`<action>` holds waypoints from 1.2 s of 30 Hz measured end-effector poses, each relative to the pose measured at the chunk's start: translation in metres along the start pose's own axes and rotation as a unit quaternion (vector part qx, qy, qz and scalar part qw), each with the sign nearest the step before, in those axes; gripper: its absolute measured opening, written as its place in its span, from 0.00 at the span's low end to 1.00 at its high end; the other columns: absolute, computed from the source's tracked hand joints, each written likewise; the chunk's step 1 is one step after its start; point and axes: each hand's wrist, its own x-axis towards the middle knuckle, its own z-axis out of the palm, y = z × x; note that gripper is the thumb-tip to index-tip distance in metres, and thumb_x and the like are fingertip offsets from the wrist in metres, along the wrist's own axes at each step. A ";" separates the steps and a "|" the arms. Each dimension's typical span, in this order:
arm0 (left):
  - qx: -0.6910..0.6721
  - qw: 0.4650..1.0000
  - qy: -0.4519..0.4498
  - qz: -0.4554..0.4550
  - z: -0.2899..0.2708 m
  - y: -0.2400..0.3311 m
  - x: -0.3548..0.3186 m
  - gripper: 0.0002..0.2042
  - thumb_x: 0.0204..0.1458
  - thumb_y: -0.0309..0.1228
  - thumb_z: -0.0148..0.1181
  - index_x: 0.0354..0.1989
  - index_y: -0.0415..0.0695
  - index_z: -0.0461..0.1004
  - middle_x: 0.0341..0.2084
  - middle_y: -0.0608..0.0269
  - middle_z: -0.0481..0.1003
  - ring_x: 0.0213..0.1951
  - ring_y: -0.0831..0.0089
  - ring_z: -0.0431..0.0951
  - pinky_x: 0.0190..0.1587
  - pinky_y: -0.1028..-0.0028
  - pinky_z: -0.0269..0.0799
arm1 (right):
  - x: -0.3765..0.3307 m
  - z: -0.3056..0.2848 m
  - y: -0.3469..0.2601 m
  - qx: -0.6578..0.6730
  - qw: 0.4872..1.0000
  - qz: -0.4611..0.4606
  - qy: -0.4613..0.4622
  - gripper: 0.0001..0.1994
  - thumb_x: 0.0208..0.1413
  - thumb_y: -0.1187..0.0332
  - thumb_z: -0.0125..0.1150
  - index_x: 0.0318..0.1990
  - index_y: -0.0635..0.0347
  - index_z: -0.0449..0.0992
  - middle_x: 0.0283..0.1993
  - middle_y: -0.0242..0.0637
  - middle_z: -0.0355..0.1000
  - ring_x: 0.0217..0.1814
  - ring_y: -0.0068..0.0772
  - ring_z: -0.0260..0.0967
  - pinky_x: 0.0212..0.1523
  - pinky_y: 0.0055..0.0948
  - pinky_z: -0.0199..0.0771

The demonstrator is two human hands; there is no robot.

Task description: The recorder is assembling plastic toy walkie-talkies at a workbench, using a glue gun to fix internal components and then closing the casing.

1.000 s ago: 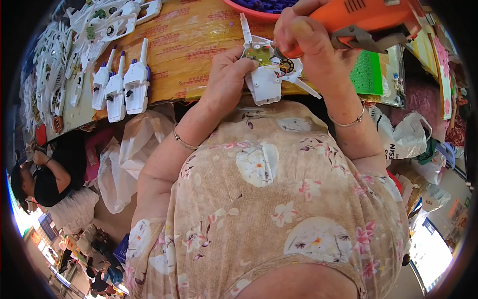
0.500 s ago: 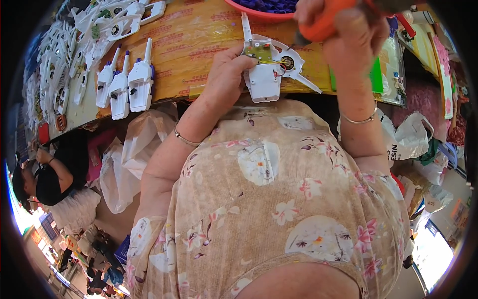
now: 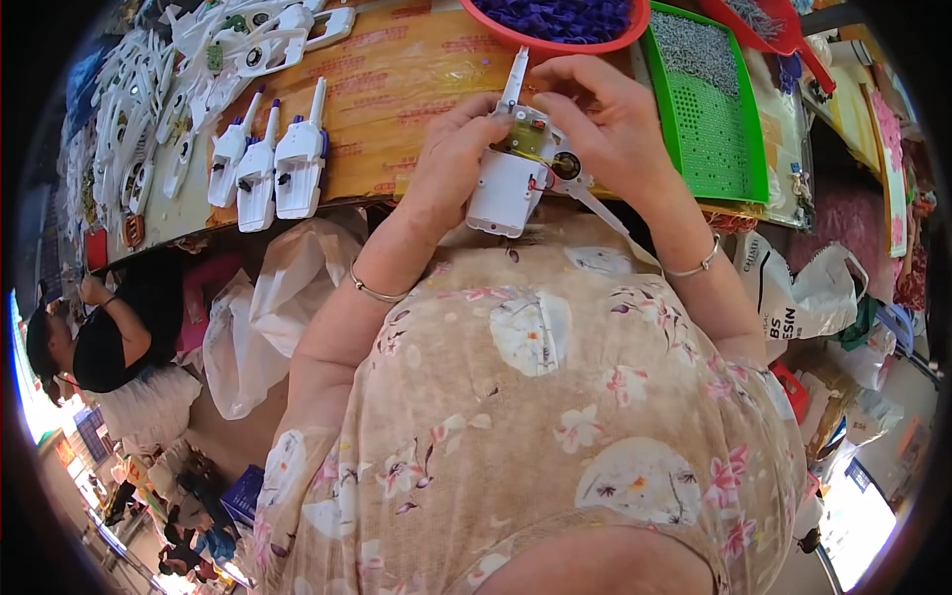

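My left hand [image 3: 458,159] grips a white plastic handset casing [image 3: 508,193] with a stubby antenna pointing away from me. Inside it show a green circuit board [image 3: 526,137] and thin yellow and red wires. A second white casing half [image 3: 598,210] with a round black speaker [image 3: 566,165] lies against its right side, joined by the wires. My right hand [image 3: 612,124] is closed over the upper part of that half, thumb and forefinger near the antenna's base; its other fingertips are hidden.
Several closed white handsets [image 3: 255,178] lie left of my hands, and a pile of white casing parts [image 3: 109,109] is farther left. A red bowl [image 3: 543,42] of purple pieces, a green tray [image 3: 760,149] of screws and a red scoop [image 3: 815,69] stand to the right.
The orange tool that my right hand held up has left the hand and is out of view. That hand has come down to the casing, and the casing has tilted.
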 end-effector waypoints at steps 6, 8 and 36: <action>-0.033 0.999 -0.009 0.014 -0.005 -0.004 0.002 0.17 0.49 0.26 0.46 0.46 0.32 0.69 0.34 0.57 0.74 0.33 0.71 0.75 0.37 0.72 0.74 | 0.004 0.010 0.006 0.137 0.981 0.112 -0.074 0.08 0.53 0.77 0.58 0.40 0.66 0.73 0.35 0.30 0.73 0.35 0.15 0.66 0.36 0.16 0.68; -0.056 0.998 -0.001 0.013 -0.003 -0.002 0.001 0.14 0.47 0.27 0.48 0.41 0.33 0.73 0.31 0.63 0.74 0.33 0.78 0.72 0.38 0.77 0.69 | 0.003 0.011 0.005 0.138 0.981 0.115 -0.073 0.07 0.53 0.77 0.58 0.40 0.66 0.73 0.35 0.30 0.73 0.35 0.15 0.66 0.35 0.16 0.68; 0.146 0.985 -0.001 0.089 0.010 -0.007 -0.012 0.10 0.49 0.25 0.48 0.33 0.34 0.75 0.22 0.71 0.72 0.25 0.85 0.67 0.27 0.80 0.65 | -0.004 0.002 -0.007 0.117 0.980 0.106 -0.120 0.02 0.51 0.79 0.56 0.33 0.65 0.71 0.28 0.23 0.68 0.29 0.11 0.60 0.28 0.15 0.62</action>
